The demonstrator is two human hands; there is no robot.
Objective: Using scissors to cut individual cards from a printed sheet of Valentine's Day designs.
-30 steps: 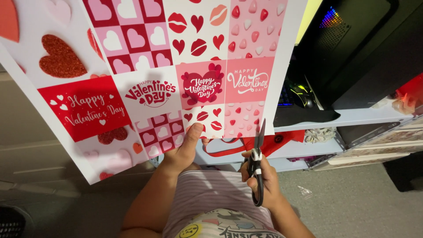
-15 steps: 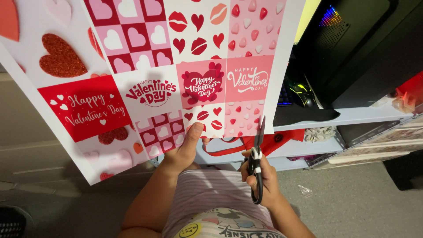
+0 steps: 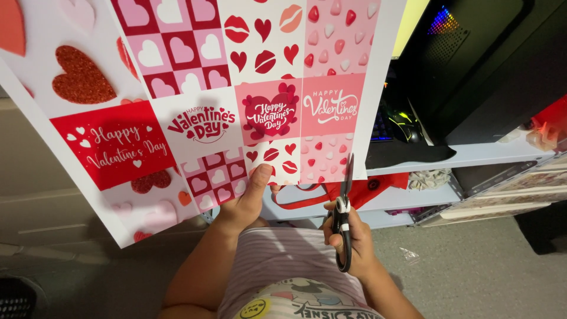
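1. At the middle of the head view, a large white paper sheet (image 3: pixel 195 88) printed with red and pink heart squares, lip prints and greeting panels is held up in front of the person, tilted so that its lower left corner hangs lowest.
2. The left hand (image 3: pixel 245 204) pinches the sheet's bottom edge: the thumb lies flat on the printed face over a square of lips and hearts, while the other fingers are curled behind the paper and mostly hidden.
3. The right hand (image 3: pixel 348 239) is closed around the black handles of a pair of scissors with silver blades (image 3: pixel 342 204), fingers through the loops.
4. The scissors stand nearly upright, with the blade tips at the bottom edge of the sheet, on the pale pink panel strewn with small red hearts, just right of the left thumb. Whether the blades are parted cannot be told.
5. Behind the sheet, to the right, a white shelf unit (image 3: pixel 472 156) carries a black computer case (image 3: pixel 490 65) with coloured lights at its top.
6. Below the hands lie the person's striped pink garment (image 3: pixel 283 260) and a grey carpeted floor (image 3: pixel 472 266).
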